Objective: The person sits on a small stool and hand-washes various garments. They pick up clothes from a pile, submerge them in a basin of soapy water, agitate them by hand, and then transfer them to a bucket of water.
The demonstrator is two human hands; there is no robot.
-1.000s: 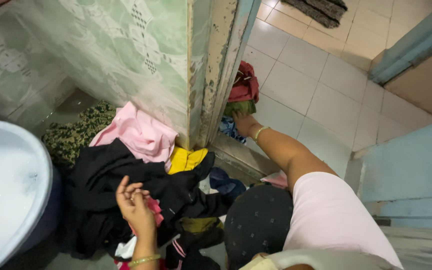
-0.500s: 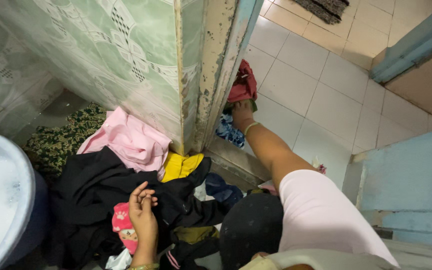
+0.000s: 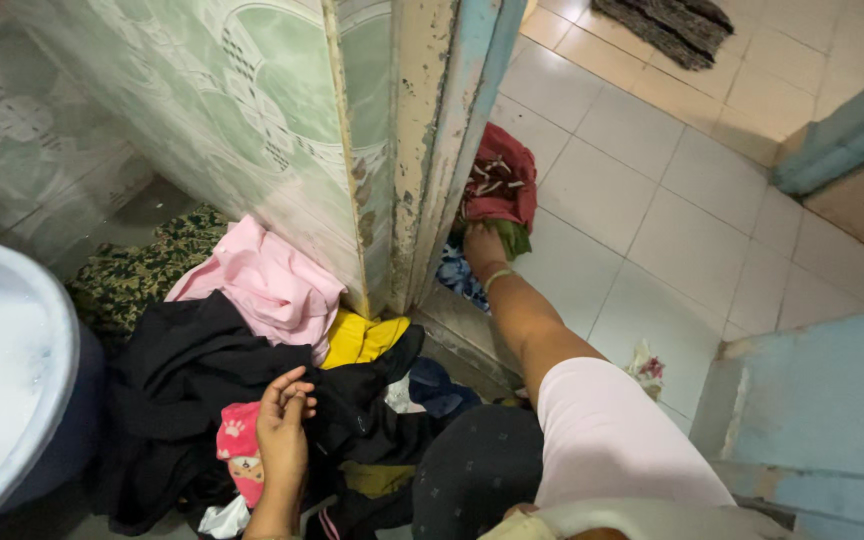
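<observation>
Laundry sorting underway. Right hand reaches far past doorframe, fingers closing on red garment. Left hand, fingers loosely curled, rests on black clothes near. Next: firm grip on garment, clear pull back.

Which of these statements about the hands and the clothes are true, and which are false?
1. The right hand reaches past the door frame to the red cloth. True.
2. The left hand rests on the pink cloth. False: it lies on the black clothes; the pink cloth lies farther off, by the wall.
3. The basin stands at the right of the view. False: it is at the left edge.
4. A yellow cloth lies at the foot of the door frame. True.
5. The left hand holds the red cloth. False: only the right hand is at it.
</observation>
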